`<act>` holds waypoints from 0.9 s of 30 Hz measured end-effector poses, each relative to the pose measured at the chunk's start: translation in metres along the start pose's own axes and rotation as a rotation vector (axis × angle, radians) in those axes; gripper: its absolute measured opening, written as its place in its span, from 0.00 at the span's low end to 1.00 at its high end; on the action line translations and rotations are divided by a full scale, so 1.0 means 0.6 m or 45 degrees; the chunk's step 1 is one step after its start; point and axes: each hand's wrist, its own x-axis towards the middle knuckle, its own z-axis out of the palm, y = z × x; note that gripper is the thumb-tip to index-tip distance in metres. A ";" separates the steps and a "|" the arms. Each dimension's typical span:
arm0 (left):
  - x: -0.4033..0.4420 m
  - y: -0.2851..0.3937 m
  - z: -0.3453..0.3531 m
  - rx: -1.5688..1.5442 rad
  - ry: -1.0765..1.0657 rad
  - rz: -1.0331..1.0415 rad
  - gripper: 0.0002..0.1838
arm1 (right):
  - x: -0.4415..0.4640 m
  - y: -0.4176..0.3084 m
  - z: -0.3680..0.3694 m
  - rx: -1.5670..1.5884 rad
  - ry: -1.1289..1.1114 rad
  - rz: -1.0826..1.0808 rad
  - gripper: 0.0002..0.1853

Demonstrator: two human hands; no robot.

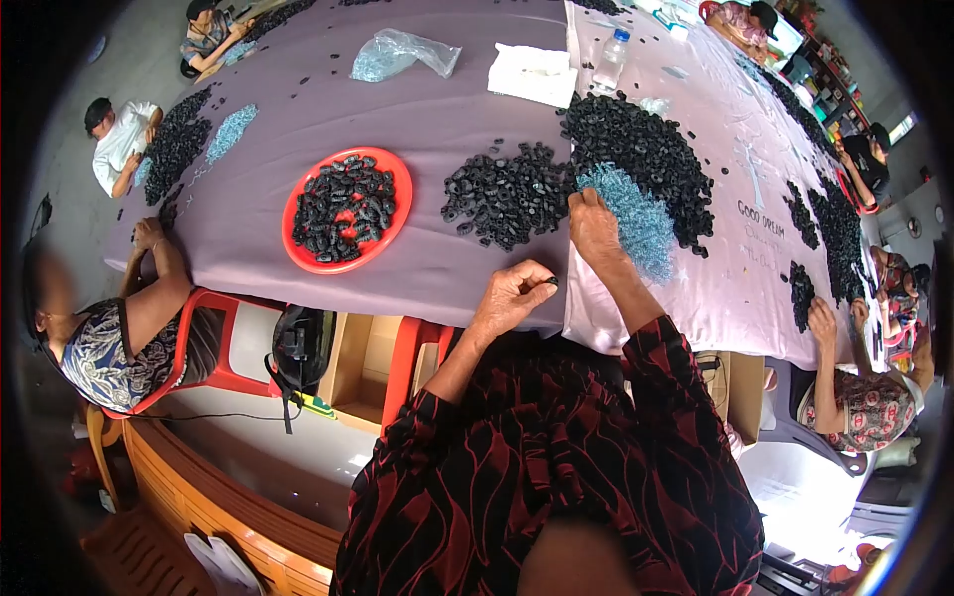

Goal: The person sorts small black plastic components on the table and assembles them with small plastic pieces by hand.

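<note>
While left hand (505,301) pinches a black part (553,281), right hand (594,230) meets blue pieces (644,226), grip unclear. Siting toward table's near edge (437,303) presumably eases reach.

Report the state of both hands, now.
Left hand: closed, pinching a small black piece.
Right hand: curled at the heap of small translucent blue pieces; whether holding any cannot be told.

One text can be read: "GOOD DREAM" (760,219), in dark capitals. It's printed on the pink cloth (740,288) laid over the counter, to the right of the right hand (593,230), past the blue pieces (641,223) and the edge of the black heap (646,144). Fainter lines of pale script (763,238) are printed just below it; their wording can't be made out.
</note>
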 end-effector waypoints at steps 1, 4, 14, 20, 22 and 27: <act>0.001 -0.003 0.000 0.000 -0.001 0.007 0.04 | 0.002 -0.001 -0.001 0.002 -0.037 0.015 0.08; 0.001 -0.008 0.000 0.000 0.009 0.031 0.05 | 0.002 0.000 0.001 0.001 -0.060 0.040 0.09; 0.001 -0.011 0.000 -0.026 0.006 -0.018 0.04 | -0.013 0.010 0.007 -0.001 0.078 -0.033 0.12; 0.001 -0.011 0.002 -0.048 0.014 0.008 0.04 | -0.041 -0.011 -0.070 1.791 -0.031 0.451 0.09; 0.002 -0.015 0.003 -0.081 0.014 0.023 0.04 | -0.053 -0.020 -0.090 2.117 -0.096 0.439 0.08; 0.001 -0.017 -0.002 -0.110 0.010 -0.018 0.03 | -0.082 -0.035 -0.106 2.254 -0.095 0.361 0.10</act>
